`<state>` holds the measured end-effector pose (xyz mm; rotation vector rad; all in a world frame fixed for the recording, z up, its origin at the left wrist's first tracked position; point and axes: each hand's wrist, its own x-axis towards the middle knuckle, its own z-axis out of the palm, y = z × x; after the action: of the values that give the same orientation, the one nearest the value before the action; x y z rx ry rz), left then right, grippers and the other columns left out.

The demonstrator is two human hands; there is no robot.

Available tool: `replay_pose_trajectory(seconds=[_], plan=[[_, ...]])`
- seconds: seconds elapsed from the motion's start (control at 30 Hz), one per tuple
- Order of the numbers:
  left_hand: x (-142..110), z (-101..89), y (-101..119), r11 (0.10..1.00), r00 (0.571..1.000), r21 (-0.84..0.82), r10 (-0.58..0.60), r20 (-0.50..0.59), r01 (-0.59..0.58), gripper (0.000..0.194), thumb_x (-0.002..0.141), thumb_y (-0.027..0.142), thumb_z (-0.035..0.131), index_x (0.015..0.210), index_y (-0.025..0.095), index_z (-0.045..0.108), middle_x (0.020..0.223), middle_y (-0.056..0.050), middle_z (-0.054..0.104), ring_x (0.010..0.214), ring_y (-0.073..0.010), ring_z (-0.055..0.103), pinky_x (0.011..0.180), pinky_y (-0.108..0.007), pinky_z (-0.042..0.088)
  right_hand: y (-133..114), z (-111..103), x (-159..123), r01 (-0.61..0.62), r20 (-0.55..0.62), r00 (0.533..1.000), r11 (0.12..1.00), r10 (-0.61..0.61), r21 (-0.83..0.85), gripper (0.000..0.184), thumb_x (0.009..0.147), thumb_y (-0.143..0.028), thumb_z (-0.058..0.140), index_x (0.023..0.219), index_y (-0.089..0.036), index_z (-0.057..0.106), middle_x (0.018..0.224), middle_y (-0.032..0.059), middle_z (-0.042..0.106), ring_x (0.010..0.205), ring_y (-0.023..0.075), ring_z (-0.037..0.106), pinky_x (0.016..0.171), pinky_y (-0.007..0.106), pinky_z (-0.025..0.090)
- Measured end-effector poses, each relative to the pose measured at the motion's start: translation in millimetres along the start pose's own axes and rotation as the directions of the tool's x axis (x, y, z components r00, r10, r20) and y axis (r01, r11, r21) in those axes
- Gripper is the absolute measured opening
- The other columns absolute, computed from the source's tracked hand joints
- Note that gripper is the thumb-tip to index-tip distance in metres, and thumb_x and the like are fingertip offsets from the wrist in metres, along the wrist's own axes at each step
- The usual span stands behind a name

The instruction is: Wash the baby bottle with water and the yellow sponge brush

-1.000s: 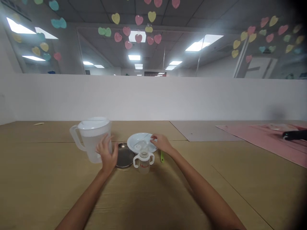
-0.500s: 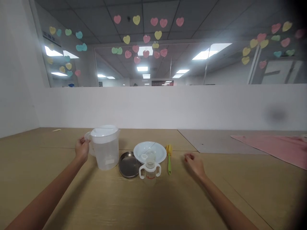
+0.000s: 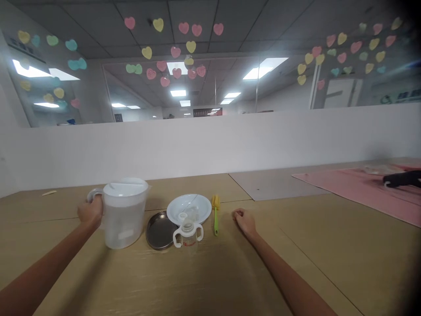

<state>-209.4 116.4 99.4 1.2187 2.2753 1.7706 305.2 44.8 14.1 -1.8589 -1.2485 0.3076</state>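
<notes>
My left hand (image 3: 91, 212) is wrapped round the handle of a translucent white plastic pitcher (image 3: 123, 219) with a white lid. Whether the pitcher's base touches the table cannot be told. Right of it lies a round dark metal tray (image 3: 161, 231). A clear baby bottle (image 3: 189, 240) with two white handles stands open-topped in front of a white bowl (image 3: 174, 204). Inside the bowl lie clear and white small parts (image 3: 191, 213), hard to make out. A bottle brush (image 3: 215, 217) with yellow sponge and green handle lies nearest my right hand (image 3: 245, 221), which rests with curled fingers, nothing visible in them.
The table (image 3: 230, 272) has a brown covering with seams. At the right lie a grey mat (image 3: 272, 188) and a pink cloth (image 3: 355, 193) with a black object (image 3: 403, 179) on it. A low white wall (image 3: 184, 153) with windows stands behind.
The view has turned right, bringing the black object into sight. The pitcher has come closer, and my left hand has closed more fully round its handle. My right hand stays beside the brush.
</notes>
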Motion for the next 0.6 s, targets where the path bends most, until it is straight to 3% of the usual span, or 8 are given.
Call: replay_pose_trajectory(seconds=[0.07,0.2,0.27,0.33,0.4,0.47,0.6], plan=[[-0.6,3.8,20.2,0.997,0.999,0.077,0.028,0.026,-0.030,0.035,0.071,0.044,0.047,0.078,0.012,0.062,0.066,-0.010,0.059,0.069,-0.0288,0.059,0.054,-0.033,0.041,1.0,1.1,-0.1,0.004,-0.007,1.000,1.000,-0.004,-0.006,0.022,0.075,-0.018,0.046,0.076,-0.015,0.067,0.065,0.0024,0.065,0.062,0.0132,0.056,0.056,0.021,0.031],[-11.4,20.8,66.5,0.965,0.968,0.175,0.160,0.194,-0.194,0.034,0.068,0.044,0.051,0.078,0.015,0.066,0.070,-0.012,0.065,0.069,-0.0297,0.060,0.054,-0.032,0.040,2.2,1.9,-0.9,0.001,-0.021,1.000,1.000,-0.002,-0.011,0.023,0.076,-0.018,0.045,0.077,-0.015,0.068,0.064,0.0021,0.064,0.062,0.0129,0.056,0.056,0.021,0.032],[-21.2,30.3,87.7,0.934,0.932,0.201,0.236,0.276,-0.296,0.034,0.069,0.043,0.051,0.080,0.017,0.069,0.073,-0.013,0.067,0.071,-0.0303,0.061,0.055,-0.032,0.040,2.3,1.6,-1.0,-0.006,-0.026,1.000,1.000,0.006,-0.009,0.023,0.076,-0.019,0.045,0.078,-0.015,0.068,0.064,0.0019,0.064,0.062,0.0129,0.056,0.056,0.021,0.032],[-30.7,37.8,105.1,0.865,0.869,0.250,0.331,0.369,-0.435,0.037,0.072,0.044,0.047,0.085,0.019,0.071,0.078,-0.013,0.069,0.074,-0.0307,0.062,0.056,-0.032,0.040,2.3,1.4,-0.7,-0.014,-0.030,0.999,1.000,0.014,-0.005,0.023,0.077,-0.019,0.045,0.079,-0.015,0.068,0.064,0.0018,0.065,0.062,0.0129,0.057,0.056,0.021,0.032],[-37.3,42.7,117.9,0.783,0.801,0.289,0.398,0.447,-0.550,0.041,0.075,0.046,0.043,0.090,0.021,0.071,0.082,-0.014,0.070,0.076,-0.0310,0.062,0.057,-0.032,0.040,2.1,1.4,-0.1,-0.019,-0.032,0.999,1.000,0.019,-0.001,0.023,0.077,-0.019,0.045,0.080,-0.015,0.068,0.064,0.0018,0.065,0.061,0.0129,0.057,0.056,0.021,0.032],[-39.9,45.2,126.1,0.730,0.760,0.309,0.428,0.489,-0.610,0.044,0.077,0.048,0.040,0.091,0.022,0.071,0.084,-0.014,0.070,0.078,-0.0313,0.063,0.057,-0.032,0.039,2.0,1.9,0.7,-0.024,-0.031,0.999,1.000,0.024,0.002,0.023,0.077,-0.020,0.046,0.080,-0.014,0.068,0.063,0.0019,0.064,0.060,0.0131,0.056,0.056,0.021,0.032],[-36.8,46.3,132.0,0.685,0.737,0.333,0.454,0.501,-0.648,0.045,0.079,0.048,0.037,0.091,0.022,0.071,0.083,-0.013,0.070,0.076,-0.0305,0.062,0.056,-0.031,0.038,2.6,4.6,2.4,-0.035,-0.035,0.999,0.999,0.035,0.010,0.023,0.077,-0.021,0.046,0.081,-0.014,0.068,0.062,0.0022,0.064,0.062,0.0135,0.056,0.057,0.021,0.032]])
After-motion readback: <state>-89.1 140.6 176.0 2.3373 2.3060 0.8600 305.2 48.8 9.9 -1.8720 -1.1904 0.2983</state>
